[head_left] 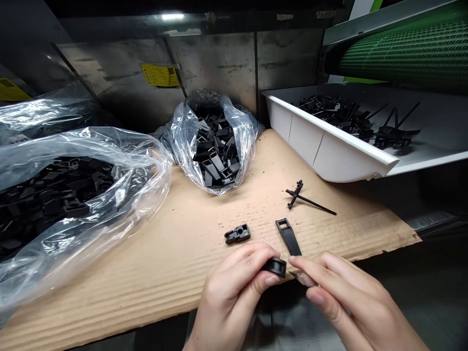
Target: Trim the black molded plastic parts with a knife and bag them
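Observation:
My left hand (239,287) pinches a small black plastic part (276,266) between thumb and fingers, its squared end facing right. In my right hand (343,292) is a small pointed knife blade (302,278), its tip close to that part; whether they touch I cannot tell. Just beyond my fingers, a long black plastic piece (288,237) with a square opening lies on the cardboard (175,268). A short black clip-like part (237,234) rests to its left. Farther back lies a thin black branched piece (298,195) with a long stem.
Clear plastic bags of black parts stand at the left (139,190) and back middle (179,131). A white tray (329,146) with dark stemmed pieces is at the right, below a green roller (402,53). A metal wall (219,63) closes off the back.

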`<state>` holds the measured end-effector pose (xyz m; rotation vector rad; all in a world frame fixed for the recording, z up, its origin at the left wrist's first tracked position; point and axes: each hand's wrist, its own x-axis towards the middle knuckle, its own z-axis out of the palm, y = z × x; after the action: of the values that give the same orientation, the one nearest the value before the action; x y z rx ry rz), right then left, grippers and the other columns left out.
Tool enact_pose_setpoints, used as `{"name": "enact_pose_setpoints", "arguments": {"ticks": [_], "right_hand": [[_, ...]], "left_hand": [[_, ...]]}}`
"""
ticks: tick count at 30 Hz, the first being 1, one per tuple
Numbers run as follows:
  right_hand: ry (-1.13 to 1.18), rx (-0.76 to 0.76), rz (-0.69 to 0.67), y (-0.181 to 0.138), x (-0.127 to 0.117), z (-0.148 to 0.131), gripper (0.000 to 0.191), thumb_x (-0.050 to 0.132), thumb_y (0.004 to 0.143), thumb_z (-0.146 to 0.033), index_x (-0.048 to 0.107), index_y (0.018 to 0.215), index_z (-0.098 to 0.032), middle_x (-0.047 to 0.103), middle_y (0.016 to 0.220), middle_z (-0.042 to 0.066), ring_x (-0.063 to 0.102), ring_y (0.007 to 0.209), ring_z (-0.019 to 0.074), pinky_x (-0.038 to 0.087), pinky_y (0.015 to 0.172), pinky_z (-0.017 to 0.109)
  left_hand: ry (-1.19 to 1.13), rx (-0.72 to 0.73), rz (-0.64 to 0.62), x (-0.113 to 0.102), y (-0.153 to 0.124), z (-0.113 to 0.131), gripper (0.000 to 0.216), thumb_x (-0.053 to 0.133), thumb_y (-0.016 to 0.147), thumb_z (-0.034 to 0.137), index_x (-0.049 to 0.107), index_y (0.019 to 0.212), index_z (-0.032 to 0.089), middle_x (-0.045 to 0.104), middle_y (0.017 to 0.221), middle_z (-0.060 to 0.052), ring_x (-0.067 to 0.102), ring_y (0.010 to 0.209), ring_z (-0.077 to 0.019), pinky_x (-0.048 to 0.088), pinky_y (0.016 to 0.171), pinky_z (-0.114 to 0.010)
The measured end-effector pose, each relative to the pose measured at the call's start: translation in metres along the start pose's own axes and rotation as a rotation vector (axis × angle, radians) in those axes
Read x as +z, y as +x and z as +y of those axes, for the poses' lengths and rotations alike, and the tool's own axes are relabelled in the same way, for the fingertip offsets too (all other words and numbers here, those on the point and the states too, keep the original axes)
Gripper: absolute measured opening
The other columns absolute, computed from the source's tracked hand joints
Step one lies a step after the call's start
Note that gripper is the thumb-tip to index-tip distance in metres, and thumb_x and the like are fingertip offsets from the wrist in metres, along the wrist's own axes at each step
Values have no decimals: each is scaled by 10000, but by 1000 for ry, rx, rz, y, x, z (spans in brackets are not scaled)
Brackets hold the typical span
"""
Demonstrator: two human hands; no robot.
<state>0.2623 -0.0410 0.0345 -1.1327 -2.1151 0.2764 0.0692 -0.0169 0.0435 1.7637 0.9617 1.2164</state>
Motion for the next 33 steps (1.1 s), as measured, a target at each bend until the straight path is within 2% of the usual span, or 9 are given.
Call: {"name": "enact_pose_setpoints", "arguments": {"ticks": [6, 11, 15, 18, 22, 28, 31, 33], "right_hand": [[45, 82, 6, 4, 8, -9, 258, 453, 912, -158, 601, 1114, -217, 626, 766, 13, 641, 698, 142, 531, 611, 222], [-1, 98, 23, 3, 10, -8, 172, 456, 911, -173, 620, 960, -195, 580, 707, 21, 601, 626, 155, 501, 550, 256], [-77, 13, 164, 0, 15, -6, 124, 533, 871, -143, 616, 962, -157, 566, 686, 34, 564, 594, 151, 466, 533, 263], [-134, -54, 263, 2, 20, -4, 154, 564, 852, -118, 615, 998, -119, 578, 685, 50, 559, 616, 157, 456, 546, 267], [-122, 9, 337, 7, 22, -1, 141, 554, 862, -104, 623, 982, -125, 590, 710, 53, 576, 643, 151, 469, 578, 260], [174, 186, 203, 3, 12, -3, 170, 453, 925, -174, 575, 1026, -236, 614, 695, -30, 599, 607, 92, 481, 581, 158], [282, 305, 121, -2, 7, -7, 184, 393, 946, -185, 555, 899, -258, 609, 658, -64, 577, 542, 71, 464, 535, 130], [281, 326, 51, -2, 6, -10, 230, 388, 943, -184, 537, 779, -246, 600, 655, -61, 585, 559, 76, 456, 544, 140]], "left_hand": [[-28, -14, -19, 0, 1, 1, 306, 617, 811, 45, 715, 980, 280, 710, 911, 8, 644, 873, -162, 485, 783, -192], [-72, -53, -23, 1, 5, 3, 265, 615, 825, 73, 726, 937, 286, 711, 852, 28, 646, 798, -140, 478, 752, -177], [-76, -103, -67, -1, 7, 6, 152, 608, 851, 166, 738, 858, 244, 708, 771, 10, 633, 699, -148, 479, 669, -198], [-68, -157, -119, -5, 6, 7, 156, 594, 864, 240, 731, 804, 199, 705, 760, -23, 631, 697, -174, 477, 649, -227], [-68, -203, -245, -8, 6, 4, 217, 574, 876, 296, 707, 766, 164, 672, 713, -39, 613, 672, -184, 467, 631, -243], [-58, -89, -152, -9, 6, -2, 105, 629, 847, 241, 700, 922, 257, 684, 876, 1, 636, 830, -161, 487, 748, -205], [3, -23, -77, -5, 3, -4, 208, 669, 800, 138, 678, 973, 253, 646, 926, 5, 633, 825, -129, 501, 682, -136], [71, 88, -30, -2, 0, -7, 238, 617, 815, 67, 650, 1000, 213, 622, 938, -13, 626, 846, -123, 501, 724, -132]]}}
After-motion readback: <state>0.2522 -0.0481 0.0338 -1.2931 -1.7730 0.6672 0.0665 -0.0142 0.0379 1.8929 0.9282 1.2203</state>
